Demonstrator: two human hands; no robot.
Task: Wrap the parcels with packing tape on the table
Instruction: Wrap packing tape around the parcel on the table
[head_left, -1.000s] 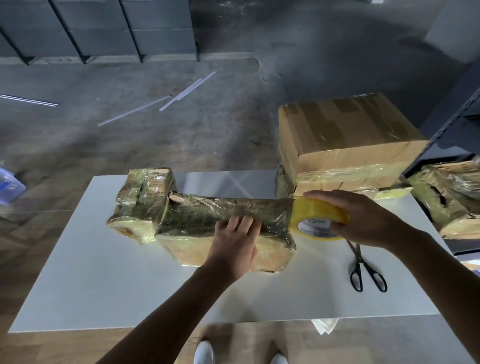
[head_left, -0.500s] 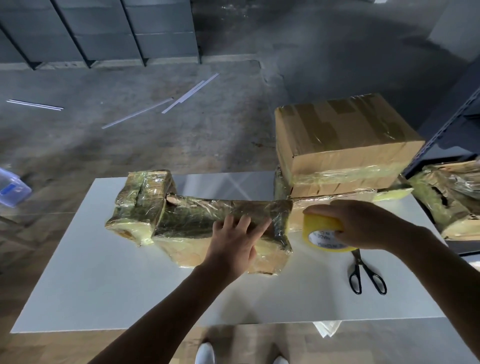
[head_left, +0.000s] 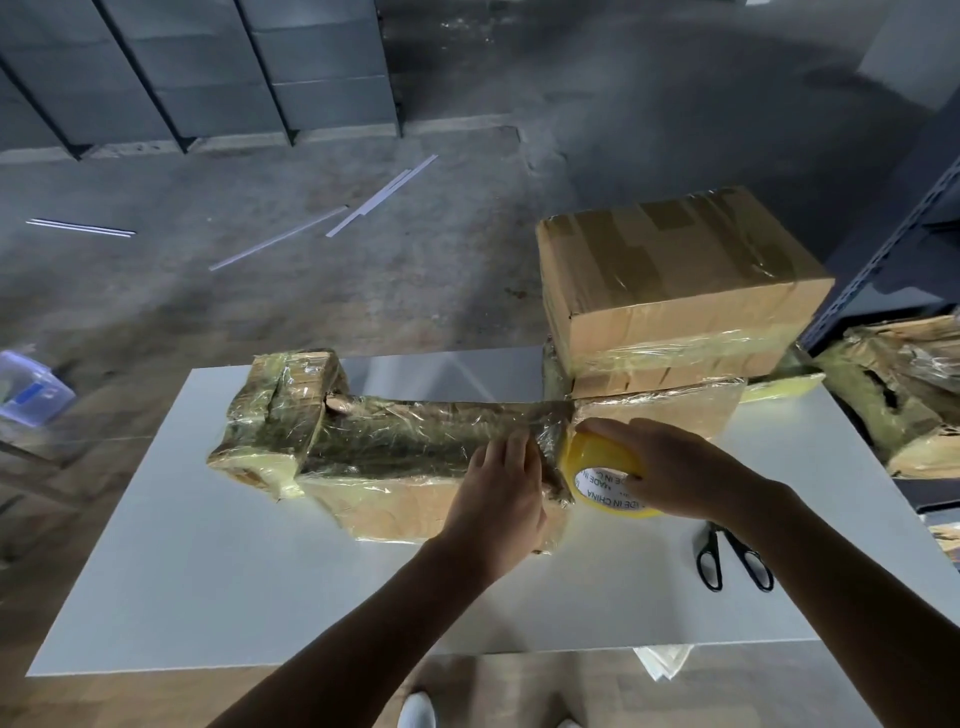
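Now | L hand (head_left: 501, 499) flat on parcel (head_left: 395, 447) | R hand (head_left: 675, 467) grips tape roll (head_left: 602, 475) at parcel end

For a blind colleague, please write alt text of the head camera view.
A right hand presses a yellow packing tape roll against the end of a long wrapped parcel on a white table; the left hand steadies it. Black scissors lie nearby.

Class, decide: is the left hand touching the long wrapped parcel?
Touching. The head view shows the left hand pressed flat on the long wrapped parcel, fingers overlapping its top.
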